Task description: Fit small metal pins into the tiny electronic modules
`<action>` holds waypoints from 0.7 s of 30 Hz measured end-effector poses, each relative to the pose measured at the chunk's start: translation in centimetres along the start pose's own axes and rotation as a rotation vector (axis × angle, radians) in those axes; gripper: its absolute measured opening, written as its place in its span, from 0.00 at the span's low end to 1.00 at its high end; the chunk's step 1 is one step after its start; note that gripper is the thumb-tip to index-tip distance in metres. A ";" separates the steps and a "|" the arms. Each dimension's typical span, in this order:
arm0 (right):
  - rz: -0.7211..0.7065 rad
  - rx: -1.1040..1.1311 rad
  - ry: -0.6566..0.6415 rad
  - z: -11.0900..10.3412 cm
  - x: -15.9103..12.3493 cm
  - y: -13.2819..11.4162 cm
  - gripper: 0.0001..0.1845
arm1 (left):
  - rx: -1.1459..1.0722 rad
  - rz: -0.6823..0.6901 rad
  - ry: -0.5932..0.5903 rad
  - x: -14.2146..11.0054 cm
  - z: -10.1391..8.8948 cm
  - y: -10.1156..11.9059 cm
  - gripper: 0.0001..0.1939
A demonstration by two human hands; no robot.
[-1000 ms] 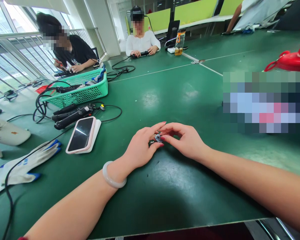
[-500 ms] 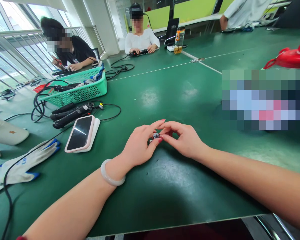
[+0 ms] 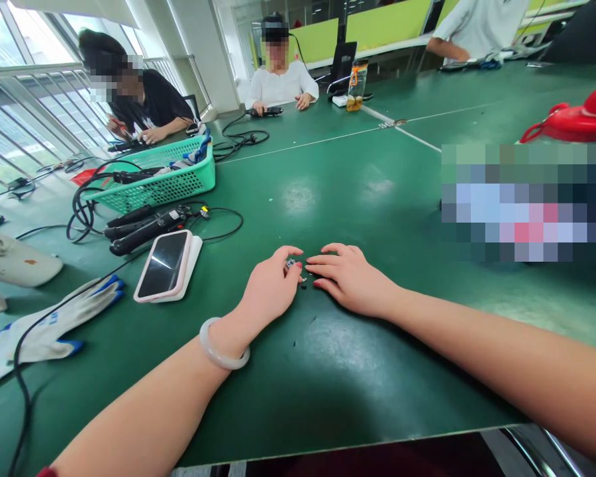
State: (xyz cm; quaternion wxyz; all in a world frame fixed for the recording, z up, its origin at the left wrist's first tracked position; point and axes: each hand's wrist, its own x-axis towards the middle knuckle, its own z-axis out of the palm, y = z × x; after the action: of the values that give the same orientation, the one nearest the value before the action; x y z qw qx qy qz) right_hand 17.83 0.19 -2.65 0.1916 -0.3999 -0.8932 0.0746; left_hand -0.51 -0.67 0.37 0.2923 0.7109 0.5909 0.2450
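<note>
Between the thumb and fingers of my left hand (image 3: pixel 273 281) is a small grey-and-blue piece (image 3: pixel 291 264); its exact kind is too small to make out. My right hand (image 3: pixel 350 278) rests palm down on the green table (image 3: pixel 377 391), fingers spread and holding nothing that I can see. Tiny dark and pale bits (image 3: pixel 304 285) lie on the table in the gap between the two hands. The right fingertips are close to these bits, and I cannot tell whether they touch any.
To the left lie a phone (image 3: pixel 163 265) on a white box, black curling-iron-like tools (image 3: pixel 149 232) with cables, and a white-and-blue glove (image 3: pixel 54 324). Behind them stands a green basket (image 3: pixel 153 189). A bottle (image 3: pixel 357 86) and red object (image 3: pixel 576 119) are farther off; people sit around the table.
My hands have come apart. The left has drawn slightly left with the small piece, while the right has let go of it and flattened onto the table near the tiny bits.
</note>
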 end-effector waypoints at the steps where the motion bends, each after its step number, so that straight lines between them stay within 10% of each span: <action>1: 0.016 -0.016 0.013 -0.1 -0.1 0.1 0.15 | -0.084 0.005 -0.047 0.0 0.1 0.0 0.14; 7: 0.035 0.005 0.083 -0.9 -0.2 0.4 0.10 | -0.590 -0.067 -0.178 0.8 0.7 -0.4 0.13; 21: -0.017 0.035 0.055 -0.5 -0.1 -0.2 0.08 | -0.435 0.083 -0.036 1.2 0.6 -1.5 0.15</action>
State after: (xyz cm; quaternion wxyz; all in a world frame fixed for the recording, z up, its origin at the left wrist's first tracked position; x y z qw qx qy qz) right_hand 17.91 -0.03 -2.14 0.2238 -0.3907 -0.8895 0.0774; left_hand -0.90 0.61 -1.12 0.4390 0.6591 0.4890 0.3657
